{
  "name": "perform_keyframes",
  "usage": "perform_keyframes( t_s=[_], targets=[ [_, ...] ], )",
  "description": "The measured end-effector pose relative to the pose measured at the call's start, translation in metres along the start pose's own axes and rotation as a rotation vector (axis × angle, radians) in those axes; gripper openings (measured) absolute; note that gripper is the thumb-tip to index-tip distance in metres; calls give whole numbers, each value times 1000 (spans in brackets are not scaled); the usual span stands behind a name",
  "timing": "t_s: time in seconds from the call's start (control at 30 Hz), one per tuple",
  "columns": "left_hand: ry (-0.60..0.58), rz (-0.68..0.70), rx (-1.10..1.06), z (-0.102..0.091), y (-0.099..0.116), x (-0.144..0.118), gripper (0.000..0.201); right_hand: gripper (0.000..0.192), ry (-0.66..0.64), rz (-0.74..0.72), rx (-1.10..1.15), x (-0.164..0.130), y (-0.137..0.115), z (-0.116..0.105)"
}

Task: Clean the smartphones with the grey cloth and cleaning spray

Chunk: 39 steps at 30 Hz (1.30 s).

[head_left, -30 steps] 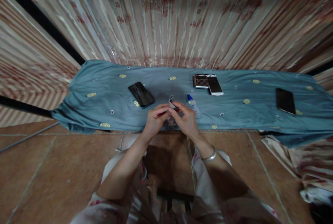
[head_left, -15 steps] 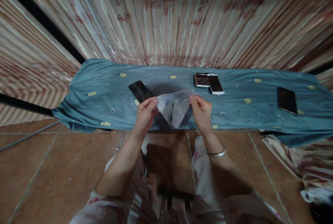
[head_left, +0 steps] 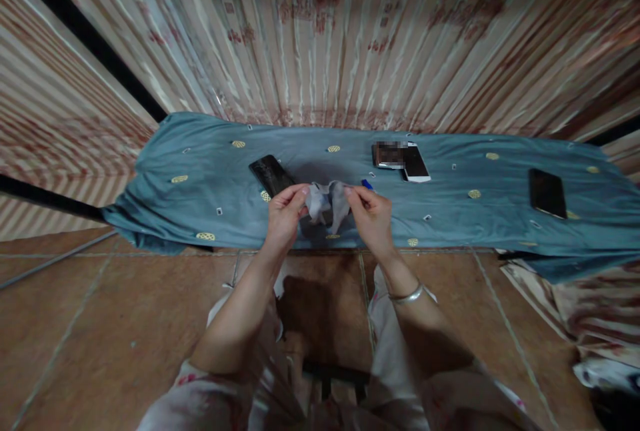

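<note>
Between my hands hangs a small greyish-white cloth (head_left: 339,205), bunched and sagging in folds. My left hand (head_left: 286,213) pinches its left side between thumb and fingers. On the other side, my right hand (head_left: 373,217), with a silver bangle on the wrist, pinches the right part. Both hands are above the teal-covered surface (head_left: 450,217). A dark smartphone (head_left: 271,175) lies just behind my left hand, partly hidden by it. A small blue object (head_left: 367,184) shows behind my right fingers; its kind I cannot make out.
A white-edged phone (head_left: 417,163) lies against a checked, blurred flat object (head_left: 389,155) behind my right hand. Another dark phone (head_left: 547,193) rests farther right. A patterned curtain (head_left: 320,51) hangs behind the surface. Brown floor tiles (head_left: 125,311) lie in front.
The cloth was stretched wide into a hanging triangle and is now gathered and crumpled. My right hand has moved left, closer to my left. The blue object has come into sight.
</note>
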<state>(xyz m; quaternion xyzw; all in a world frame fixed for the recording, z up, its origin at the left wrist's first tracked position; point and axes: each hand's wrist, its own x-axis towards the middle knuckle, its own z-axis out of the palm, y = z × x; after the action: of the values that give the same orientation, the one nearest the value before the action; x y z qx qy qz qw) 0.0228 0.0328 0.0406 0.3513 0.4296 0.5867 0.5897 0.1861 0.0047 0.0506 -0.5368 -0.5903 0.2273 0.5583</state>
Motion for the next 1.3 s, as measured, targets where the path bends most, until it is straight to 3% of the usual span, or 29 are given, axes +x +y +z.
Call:
perform_keyframes(
  t_s=[0.1,0.23,0.37,0.47,0.53,0.67,0.77,0.93,1.07,1.17,1.3],
  targets=[
    [18,115,117,-10,4,3,34,42,45,86,42,8,7,-12],
    [28,199,198,-16,11,4,24,45,-17,212,189,13,16,-14],
    [35,-5,1,-17,11,5,21,51,-93,447,443,15,20,-8],
    [30,-203,-125,-20,4,5,27,62,-348,668,579,7,18,-4],
    [18,-286,-169,-22,-1,4,29,58,-492,773,634,-2,17,-2],
    [100,-373,-264,-24,-6,2,16,67,-439,713,650,-14,22,-1],
    [112,-401,-266,-24,-6,-2,19,64,-347,609,639,-10,28,-5],
    [82,-245,-118,-25,-14,-9,68,42,-234,551,600,1,34,-15],
    [-11,-70,121,-28,-21,-12,79,42,-213,527,543,2,38,-24],
    [-96,52,342,-32,-20,-14,75,45,-244,485,480,2,43,-30],
    [-170,188,558,-36,-13,-17,45,45,-237,379,375,1,47,-34]
  ],
)
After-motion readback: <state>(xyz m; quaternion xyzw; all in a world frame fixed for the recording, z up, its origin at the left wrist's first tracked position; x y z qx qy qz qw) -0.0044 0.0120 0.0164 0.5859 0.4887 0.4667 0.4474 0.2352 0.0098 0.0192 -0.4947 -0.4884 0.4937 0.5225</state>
